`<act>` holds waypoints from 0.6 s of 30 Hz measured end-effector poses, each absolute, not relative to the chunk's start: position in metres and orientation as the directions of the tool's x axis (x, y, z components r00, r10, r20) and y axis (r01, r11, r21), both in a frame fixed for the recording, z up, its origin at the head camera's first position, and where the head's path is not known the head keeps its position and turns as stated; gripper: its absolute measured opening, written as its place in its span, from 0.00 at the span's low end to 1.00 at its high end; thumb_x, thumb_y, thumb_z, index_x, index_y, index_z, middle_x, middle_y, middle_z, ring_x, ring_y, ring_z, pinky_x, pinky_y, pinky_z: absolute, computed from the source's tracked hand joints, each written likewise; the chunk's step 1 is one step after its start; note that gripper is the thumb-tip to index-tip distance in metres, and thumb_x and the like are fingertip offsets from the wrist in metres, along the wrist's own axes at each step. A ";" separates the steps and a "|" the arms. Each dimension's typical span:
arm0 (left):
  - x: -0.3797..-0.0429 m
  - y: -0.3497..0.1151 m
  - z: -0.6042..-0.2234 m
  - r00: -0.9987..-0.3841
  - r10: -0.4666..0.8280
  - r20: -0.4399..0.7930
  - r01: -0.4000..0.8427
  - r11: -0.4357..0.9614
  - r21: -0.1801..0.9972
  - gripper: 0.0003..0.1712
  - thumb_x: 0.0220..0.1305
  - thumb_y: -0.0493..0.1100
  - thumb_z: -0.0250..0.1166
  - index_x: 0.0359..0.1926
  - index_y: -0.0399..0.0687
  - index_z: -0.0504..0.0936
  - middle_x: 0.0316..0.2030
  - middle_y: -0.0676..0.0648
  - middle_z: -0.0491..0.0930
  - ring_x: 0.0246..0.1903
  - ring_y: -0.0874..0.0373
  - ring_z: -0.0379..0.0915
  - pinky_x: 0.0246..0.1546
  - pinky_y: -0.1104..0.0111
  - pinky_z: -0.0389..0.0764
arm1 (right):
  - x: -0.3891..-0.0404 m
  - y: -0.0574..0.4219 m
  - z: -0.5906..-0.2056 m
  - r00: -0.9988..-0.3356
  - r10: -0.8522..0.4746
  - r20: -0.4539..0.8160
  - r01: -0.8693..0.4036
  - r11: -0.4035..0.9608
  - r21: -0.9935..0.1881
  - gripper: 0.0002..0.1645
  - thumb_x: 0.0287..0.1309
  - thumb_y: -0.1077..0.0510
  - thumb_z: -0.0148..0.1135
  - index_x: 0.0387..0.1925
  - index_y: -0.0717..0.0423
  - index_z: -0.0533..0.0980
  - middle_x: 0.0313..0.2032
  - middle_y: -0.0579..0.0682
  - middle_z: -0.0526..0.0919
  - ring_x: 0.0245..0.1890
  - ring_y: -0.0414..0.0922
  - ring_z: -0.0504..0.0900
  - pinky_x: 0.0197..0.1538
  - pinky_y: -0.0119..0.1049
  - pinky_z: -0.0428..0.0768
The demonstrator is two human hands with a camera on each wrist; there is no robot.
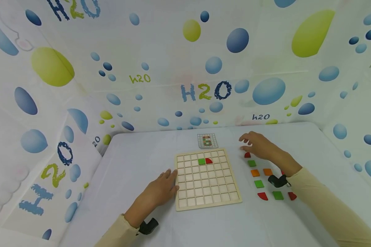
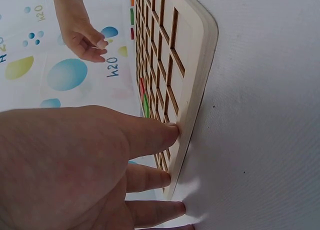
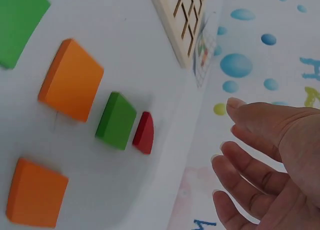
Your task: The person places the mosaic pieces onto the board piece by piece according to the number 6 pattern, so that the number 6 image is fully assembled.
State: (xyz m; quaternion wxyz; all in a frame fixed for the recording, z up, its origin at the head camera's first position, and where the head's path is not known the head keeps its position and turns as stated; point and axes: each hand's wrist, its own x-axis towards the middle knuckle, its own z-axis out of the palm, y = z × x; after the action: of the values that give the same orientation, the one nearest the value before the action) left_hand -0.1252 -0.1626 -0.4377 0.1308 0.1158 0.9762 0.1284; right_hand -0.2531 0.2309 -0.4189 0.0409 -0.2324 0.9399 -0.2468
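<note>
A wooden grid board [image 1: 204, 185] lies on the white table, with a green square tile [image 1: 202, 161] and a red quarter-round tile [image 1: 208, 161] side by side in its upper cells. My left hand [image 1: 161, 188] touches the board's left edge, fingers extended, as the left wrist view also shows. Above the far end of the loose tiles, my right hand [image 1: 257, 145] hovers with loosely bent fingers and nothing in them. Nearest to it is a loose red quarter-round tile [image 3: 144, 133], then a green square tile [image 3: 116, 121] and an orange square tile [image 3: 72, 81].
Several loose red, green and orange tiles lie right of the board, among them a green one [image 1: 278, 195] and a red one [image 1: 262, 196]. Behind the board lies a small gridded pattern card [image 1: 208, 141]. A patterned curtain [image 1: 160, 96] stands behind the table.
</note>
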 end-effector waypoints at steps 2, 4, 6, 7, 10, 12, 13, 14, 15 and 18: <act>-0.125 -0.163 -0.438 -0.939 0.261 -0.225 0.194 0.940 0.281 0.36 0.79 0.49 0.61 0.79 0.37 0.64 0.76 0.28 0.63 0.75 0.30 0.62 0.70 0.39 0.70 | -0.253 0.236 -0.421 -0.893 -0.449 0.036 -0.410 0.777 -0.477 0.20 0.69 0.61 0.69 0.58 0.66 0.78 0.49 0.64 0.81 0.49 0.58 0.81 0.54 0.55 0.85; -0.125 -0.163 -0.439 -0.939 0.263 -0.224 0.196 0.939 0.281 0.36 0.79 0.49 0.60 0.79 0.37 0.64 0.76 0.28 0.63 0.75 0.30 0.62 0.70 0.39 0.70 | -0.253 0.240 -0.422 -0.903 -0.428 0.022 -0.388 0.793 -0.469 0.20 0.69 0.61 0.69 0.58 0.65 0.79 0.50 0.64 0.81 0.50 0.58 0.81 0.54 0.55 0.85; -0.125 -0.163 -0.439 -0.938 0.263 -0.226 0.197 0.940 0.278 0.36 0.80 0.49 0.60 0.79 0.37 0.64 0.76 0.28 0.63 0.75 0.30 0.62 0.70 0.40 0.71 | -0.252 0.244 -0.423 -0.912 -0.410 0.007 -0.366 0.806 -0.466 0.20 0.69 0.61 0.70 0.58 0.65 0.79 0.50 0.63 0.81 0.50 0.58 0.81 0.54 0.55 0.86; -0.125 -0.163 -0.440 -0.938 0.263 -0.226 0.197 0.940 0.277 0.36 0.80 0.49 0.60 0.79 0.37 0.64 0.76 0.28 0.63 0.75 0.30 0.62 0.70 0.40 0.71 | -0.252 0.245 -0.423 -0.916 -0.402 -0.002 -0.356 0.812 -0.463 0.21 0.69 0.60 0.70 0.58 0.65 0.79 0.50 0.63 0.81 0.50 0.58 0.81 0.55 0.55 0.86; -0.125 -0.163 -0.440 -0.938 0.262 -0.227 0.197 0.942 0.273 0.36 0.80 0.49 0.60 0.79 0.37 0.64 0.76 0.28 0.63 0.75 0.30 0.62 0.70 0.40 0.71 | -0.251 0.249 -0.425 -0.920 -0.391 -0.029 -0.334 0.822 -0.461 0.21 0.69 0.60 0.70 0.59 0.65 0.79 0.51 0.63 0.82 0.49 0.57 0.81 0.56 0.54 0.86; -0.124 -0.162 -0.439 -0.939 0.262 -0.224 0.197 0.941 0.274 0.36 0.80 0.49 0.60 0.79 0.36 0.64 0.76 0.28 0.63 0.75 0.30 0.62 0.70 0.39 0.71 | -0.250 0.252 -0.426 -0.921 -0.387 -0.050 -0.321 0.824 -0.467 0.21 0.69 0.60 0.70 0.59 0.65 0.79 0.50 0.63 0.82 0.49 0.57 0.81 0.56 0.55 0.86; -0.124 -0.162 -0.439 -0.939 0.262 -0.223 0.197 0.941 0.273 0.36 0.80 0.49 0.60 0.79 0.36 0.64 0.76 0.28 0.63 0.75 0.30 0.62 0.70 0.39 0.71 | -0.250 0.254 -0.427 -0.922 -0.383 -0.061 -0.313 0.826 -0.469 0.21 0.69 0.60 0.70 0.59 0.64 0.79 0.50 0.63 0.82 0.49 0.57 0.81 0.56 0.55 0.86; -0.124 -0.162 -0.439 -0.939 0.261 -0.223 0.197 0.942 0.273 0.36 0.80 0.49 0.60 0.79 0.36 0.64 0.76 0.28 0.63 0.75 0.30 0.62 0.70 0.39 0.71 | -0.250 0.255 -0.428 -0.922 -0.381 -0.069 -0.306 0.828 -0.470 0.21 0.69 0.59 0.69 0.59 0.64 0.79 0.51 0.63 0.82 0.49 0.57 0.81 0.56 0.55 0.86; -0.124 -0.162 -0.438 -0.939 0.261 -0.224 0.197 0.942 0.273 0.36 0.80 0.49 0.60 0.79 0.36 0.64 0.76 0.28 0.63 0.75 0.30 0.62 0.70 0.39 0.71 | -0.249 0.256 -0.429 -0.924 -0.375 -0.077 -0.297 0.829 -0.474 0.21 0.69 0.59 0.69 0.60 0.64 0.79 0.51 0.63 0.83 0.49 0.57 0.81 0.57 0.54 0.86; -0.124 -0.162 -0.437 -0.939 0.260 -0.225 0.196 0.942 0.274 0.36 0.80 0.49 0.60 0.79 0.36 0.64 0.76 0.28 0.63 0.75 0.30 0.62 0.70 0.39 0.71 | -0.250 0.260 -0.433 -0.925 -0.368 -0.091 -0.283 0.830 -0.480 0.21 0.69 0.58 0.69 0.59 0.64 0.79 0.51 0.63 0.83 0.50 0.58 0.81 0.57 0.55 0.85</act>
State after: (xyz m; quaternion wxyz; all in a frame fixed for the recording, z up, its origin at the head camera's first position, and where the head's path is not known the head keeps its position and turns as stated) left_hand -0.1240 -0.1619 -0.4375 0.1300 0.1167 0.9767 0.1247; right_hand -0.2499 0.2599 -0.4331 0.0901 -0.1711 0.9524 -0.2357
